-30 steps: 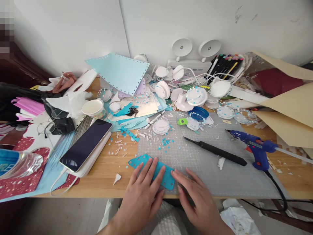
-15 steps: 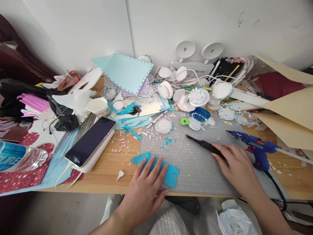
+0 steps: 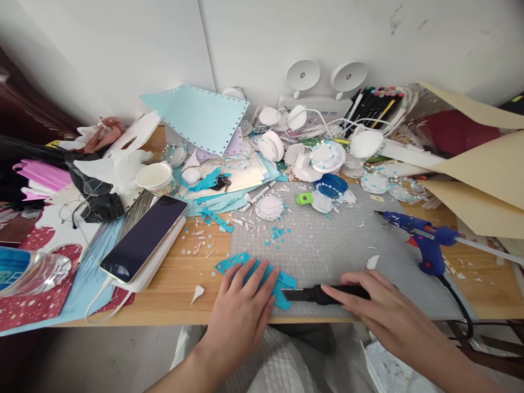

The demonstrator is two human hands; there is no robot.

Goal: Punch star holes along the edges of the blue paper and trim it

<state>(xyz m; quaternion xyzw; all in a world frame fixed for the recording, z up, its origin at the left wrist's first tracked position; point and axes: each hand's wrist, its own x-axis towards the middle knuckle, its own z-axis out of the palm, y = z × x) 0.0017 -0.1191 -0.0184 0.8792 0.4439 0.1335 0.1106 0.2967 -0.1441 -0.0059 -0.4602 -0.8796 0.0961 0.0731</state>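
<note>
Under the spread fingers of my left hand (image 3: 243, 308), a blue piece of paper with punched holes (image 3: 233, 263) lies flat at the front left of the grey cutting mat (image 3: 335, 245). My right hand (image 3: 376, 305) is closed around the black handle of a utility knife (image 3: 339, 295). The knife's blade points left and lies over the right end of the blue paper. Small blue star cut-outs (image 3: 278, 234) are scattered on the mat behind the paper.
A blue glue gun (image 3: 426, 234) stands at the right with its cord trailing. At the left are a phone (image 3: 143, 237) on a white power bank, a paper cup (image 3: 154, 177) and a water bottle (image 3: 30, 271). White round pieces and paper scraps crowd the back.
My right hand has brought the knife left and down, so its blade now reaches the blue paper. A white scrap shows on the mat where the hand was. My left hand stays on the paper.
</note>
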